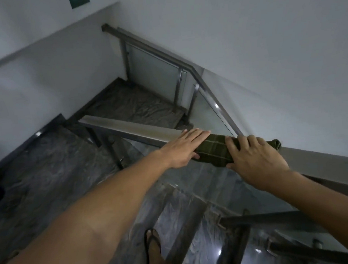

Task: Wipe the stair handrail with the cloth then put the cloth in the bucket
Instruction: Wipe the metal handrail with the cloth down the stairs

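Both hands on the handrail (139, 132)

Left hand (184, 147) lies flat, fingers extended along it; right hand (255, 158) curls over it just beside, both forearms outstretched.

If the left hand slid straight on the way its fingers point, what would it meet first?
The left hand points along the handrail toward the right, so it would run further onto the green cloth, then likely meet the right hand.

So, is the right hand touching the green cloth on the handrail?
Touching. The head view shows the right hand pressed on the cloth, its fingers curled over the fabric on the handrail.
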